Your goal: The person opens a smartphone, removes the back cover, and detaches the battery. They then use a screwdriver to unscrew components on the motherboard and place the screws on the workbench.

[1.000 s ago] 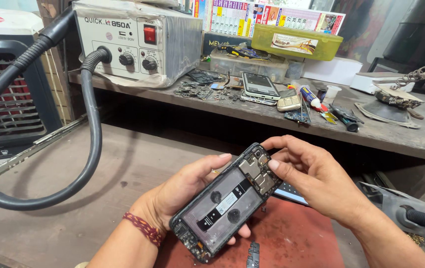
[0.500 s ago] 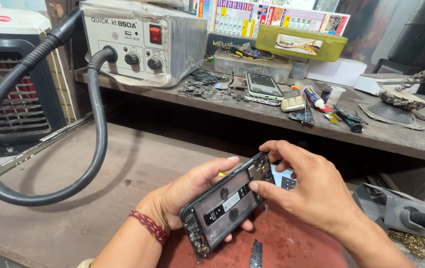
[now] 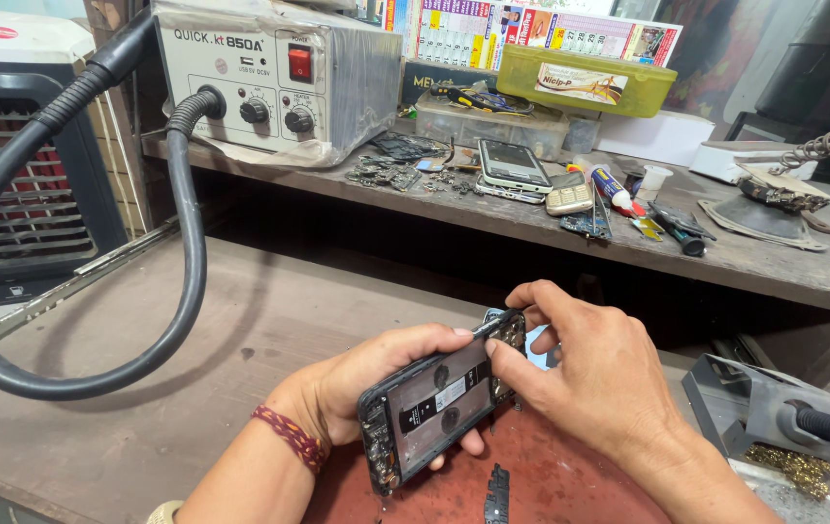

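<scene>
Workshop tabletop. Opened phone over the red mat, cradled in the closed left hand; right hand fingertips pinch its top end. Steady support seems wise.

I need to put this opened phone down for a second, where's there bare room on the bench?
Bare wood lies left of your left hand, inside the loop of the black hose. The red mat under the opened phone holds only a small dark part. The upper shelf is crowded with phones and parts.
</scene>
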